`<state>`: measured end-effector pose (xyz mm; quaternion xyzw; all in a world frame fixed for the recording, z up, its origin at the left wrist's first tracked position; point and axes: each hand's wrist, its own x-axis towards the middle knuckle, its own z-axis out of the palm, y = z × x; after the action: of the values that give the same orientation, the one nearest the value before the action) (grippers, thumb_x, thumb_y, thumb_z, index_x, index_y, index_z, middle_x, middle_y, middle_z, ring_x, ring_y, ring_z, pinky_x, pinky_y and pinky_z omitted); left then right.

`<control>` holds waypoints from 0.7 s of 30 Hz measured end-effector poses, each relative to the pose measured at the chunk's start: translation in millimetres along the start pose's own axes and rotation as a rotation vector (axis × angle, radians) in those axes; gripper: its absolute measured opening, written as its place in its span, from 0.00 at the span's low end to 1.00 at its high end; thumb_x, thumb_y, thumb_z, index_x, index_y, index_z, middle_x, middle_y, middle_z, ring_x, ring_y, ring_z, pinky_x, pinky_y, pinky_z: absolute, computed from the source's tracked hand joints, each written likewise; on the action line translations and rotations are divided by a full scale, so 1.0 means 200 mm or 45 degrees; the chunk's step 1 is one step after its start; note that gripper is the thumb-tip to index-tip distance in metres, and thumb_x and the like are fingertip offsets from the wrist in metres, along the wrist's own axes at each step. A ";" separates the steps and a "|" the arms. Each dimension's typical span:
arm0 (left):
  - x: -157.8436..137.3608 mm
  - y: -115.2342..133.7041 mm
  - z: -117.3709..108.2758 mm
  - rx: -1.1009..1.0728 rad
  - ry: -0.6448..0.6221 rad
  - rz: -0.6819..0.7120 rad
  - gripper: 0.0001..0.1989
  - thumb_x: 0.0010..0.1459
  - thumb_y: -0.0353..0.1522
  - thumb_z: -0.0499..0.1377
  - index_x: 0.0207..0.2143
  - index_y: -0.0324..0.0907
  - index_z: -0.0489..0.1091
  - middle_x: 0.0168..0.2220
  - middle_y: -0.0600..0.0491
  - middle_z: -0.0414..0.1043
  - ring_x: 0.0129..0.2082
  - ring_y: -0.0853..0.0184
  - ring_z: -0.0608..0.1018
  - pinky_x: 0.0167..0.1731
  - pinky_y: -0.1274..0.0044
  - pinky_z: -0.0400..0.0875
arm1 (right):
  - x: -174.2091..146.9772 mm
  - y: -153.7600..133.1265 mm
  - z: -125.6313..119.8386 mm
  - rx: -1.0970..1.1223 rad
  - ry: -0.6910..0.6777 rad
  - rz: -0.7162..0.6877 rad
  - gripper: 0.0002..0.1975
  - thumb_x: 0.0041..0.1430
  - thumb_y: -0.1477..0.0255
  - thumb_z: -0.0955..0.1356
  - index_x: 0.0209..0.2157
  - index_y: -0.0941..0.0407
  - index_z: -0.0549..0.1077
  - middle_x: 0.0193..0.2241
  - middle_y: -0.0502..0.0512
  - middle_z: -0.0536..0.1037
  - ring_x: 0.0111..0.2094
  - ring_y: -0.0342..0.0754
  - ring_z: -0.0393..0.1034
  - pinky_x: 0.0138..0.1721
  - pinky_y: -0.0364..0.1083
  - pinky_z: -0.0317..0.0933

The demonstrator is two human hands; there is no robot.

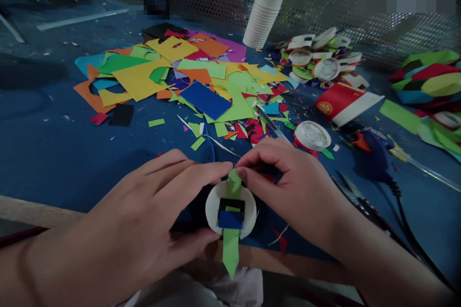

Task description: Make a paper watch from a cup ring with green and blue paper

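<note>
Close in front of me is a white round paper-cup bottom [212, 206] with a black paper square and a blue paper piece [231, 219] on its face. A light green paper strip [231, 249] runs over it, its pointed end hanging past the table edge. My left hand [154, 206] grips the cup bottom from the left, thumb low and index finger stretched toward the strip's top end. At that top end, my right hand [277, 177] pinches the green strip between thumb and index finger.
Coloured paper scraps [201, 81] spread across the blue table [46, 153]. A stack of paper cups [264, 14] stands behind. To the right lie a cut red-and-white cup [342, 103], another cup bottom [312, 135], a blue corded glue gun [376, 153] and scissors [356, 196].
</note>
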<state>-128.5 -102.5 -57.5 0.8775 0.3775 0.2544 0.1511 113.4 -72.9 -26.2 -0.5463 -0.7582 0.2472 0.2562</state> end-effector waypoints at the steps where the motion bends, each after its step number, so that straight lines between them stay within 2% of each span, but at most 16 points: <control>1: 0.00 0.00 0.00 -0.012 -0.008 -0.005 0.34 0.63 0.33 0.64 0.70 0.56 0.60 0.56 0.54 0.80 0.58 0.55 0.81 0.63 0.65 0.76 | 0.00 0.00 0.00 -0.003 0.006 -0.002 0.09 0.59 0.79 0.71 0.28 0.52 0.80 0.27 0.48 0.79 0.35 0.47 0.71 0.34 0.45 0.61; 6: 0.02 0.01 0.01 -0.032 -0.034 0.024 0.35 0.64 0.32 0.64 0.70 0.56 0.58 0.53 0.55 0.78 0.52 0.59 0.80 0.57 0.70 0.78 | 0.01 -0.01 0.00 -0.033 0.062 -0.026 0.08 0.59 0.79 0.71 0.28 0.53 0.79 0.28 0.48 0.80 0.35 0.47 0.73 0.36 0.46 0.62; 9: 0.02 0.01 0.01 -0.035 -0.024 0.022 0.34 0.63 0.32 0.63 0.70 0.56 0.59 0.53 0.54 0.79 0.51 0.58 0.80 0.55 0.69 0.78 | 0.01 -0.01 0.00 -0.049 0.070 -0.033 0.08 0.59 0.79 0.72 0.28 0.53 0.80 0.29 0.48 0.80 0.36 0.47 0.72 0.36 0.47 0.62; 16: 0.03 0.02 0.00 -0.002 -0.006 0.040 0.33 0.61 0.31 0.64 0.67 0.52 0.62 0.53 0.53 0.81 0.53 0.55 0.82 0.57 0.65 0.79 | 0.02 0.00 0.02 -0.080 0.055 -0.046 0.09 0.62 0.77 0.70 0.28 0.53 0.78 0.28 0.49 0.80 0.34 0.48 0.73 0.36 0.48 0.63; 18: 0.06 0.03 -0.01 0.013 -0.037 0.070 0.32 0.61 0.31 0.66 0.66 0.47 0.61 0.53 0.52 0.82 0.51 0.57 0.83 0.59 0.63 0.78 | 0.02 0.01 0.02 -0.090 0.115 -0.106 0.09 0.63 0.75 0.69 0.28 0.52 0.77 0.28 0.49 0.79 0.33 0.49 0.73 0.35 0.49 0.64; 21: 0.08 0.05 -0.03 0.018 -0.056 0.073 0.34 0.60 0.38 0.73 0.64 0.43 0.62 0.53 0.50 0.83 0.50 0.57 0.84 0.58 0.63 0.79 | -0.03 0.04 0.00 -0.129 0.370 -0.224 0.08 0.67 0.71 0.68 0.33 0.50 0.76 0.31 0.50 0.80 0.35 0.51 0.74 0.37 0.51 0.68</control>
<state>-115.7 -97.2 -43.0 0.8944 0.3504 0.2368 0.1458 119.6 -75.7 -32.5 -0.5200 -0.7695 0.1036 0.3560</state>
